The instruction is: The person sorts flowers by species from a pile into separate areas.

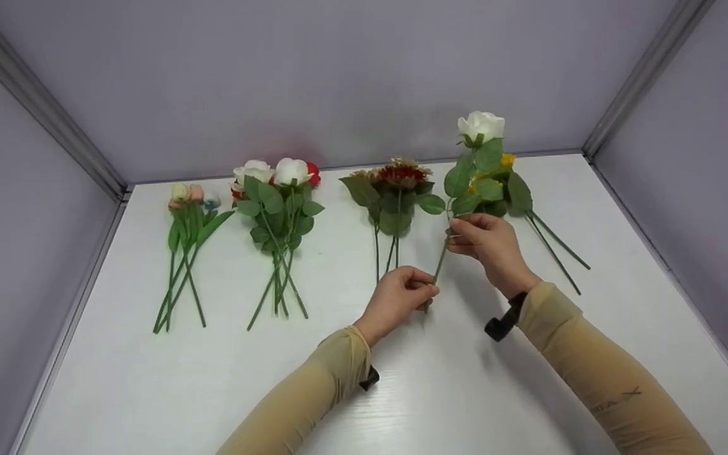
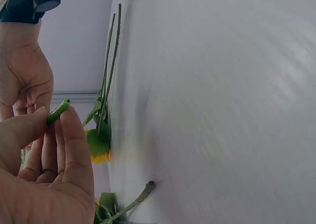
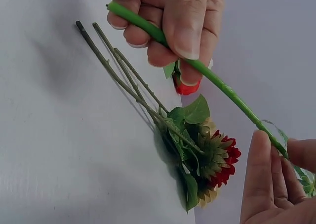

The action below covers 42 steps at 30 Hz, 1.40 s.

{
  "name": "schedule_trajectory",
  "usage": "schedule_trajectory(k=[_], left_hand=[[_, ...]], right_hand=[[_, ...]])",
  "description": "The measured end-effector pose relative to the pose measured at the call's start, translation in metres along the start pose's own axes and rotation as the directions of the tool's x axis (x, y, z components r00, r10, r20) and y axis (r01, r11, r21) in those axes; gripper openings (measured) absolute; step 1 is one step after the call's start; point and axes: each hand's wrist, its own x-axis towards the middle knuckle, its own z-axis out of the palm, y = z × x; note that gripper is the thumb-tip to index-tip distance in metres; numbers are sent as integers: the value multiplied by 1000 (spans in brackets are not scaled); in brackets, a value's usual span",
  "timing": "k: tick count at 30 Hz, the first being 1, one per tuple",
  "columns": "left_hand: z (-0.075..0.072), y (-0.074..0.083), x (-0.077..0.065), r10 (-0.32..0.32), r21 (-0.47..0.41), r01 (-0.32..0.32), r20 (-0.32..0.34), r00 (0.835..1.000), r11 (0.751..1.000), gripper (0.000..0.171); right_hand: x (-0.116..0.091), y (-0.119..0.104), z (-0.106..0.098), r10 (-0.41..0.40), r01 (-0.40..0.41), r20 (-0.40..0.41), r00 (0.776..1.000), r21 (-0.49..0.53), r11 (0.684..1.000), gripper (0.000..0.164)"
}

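Both hands hold a white rose above the table, its bloom up and away from me. My right hand pinches the green stem just below the leaves. Lower down, near the cut end, my left hand pinches the same stem between thumb and fingers. In the right wrist view the stem runs slantwise from one hand to the other. The stem's end pokes out past the left fingertips in the left wrist view. Behind the rose's leaves, yellow flowers are partly hidden.
On the white table lie dark red and tan flowers, a bunch of white roses with red blooms behind, and pale tulips farthest left. Grey walls enclose the back and both sides.
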Motion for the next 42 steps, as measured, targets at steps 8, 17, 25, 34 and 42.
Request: schedule_trajectory(k=[8, 17, 25, 34, 42], left_hand=[[0, -1, -3, -17, 40, 16, 10, 1000, 999, 16], [-10, -3, -2, -3, 44, 4, -7, 1000, 999, 25], [-43, -7, -11, 9, 106, 1, -94, 996, 994, 16], [-114, -6, -38, -57, 92, 84, -265, 963, 992, 19], [-170, -9, -60, -152, 89, 202, -393, 907, 975, 22]], right_hand=[[1, 4, 3, 3, -3, 1, 1000, -5, 1000, 37], [3, 8, 19, -2, 2, 17, 1000, -38, 999, 28], [9, 15, 65, -63, 72, 98, 993, -96, 993, 25], [11, 15, 122, -243, 419, 360, 901, -571, 706, 39], [14, 10, 162, -273, 697, 649, 710, -703, 140, 63]])
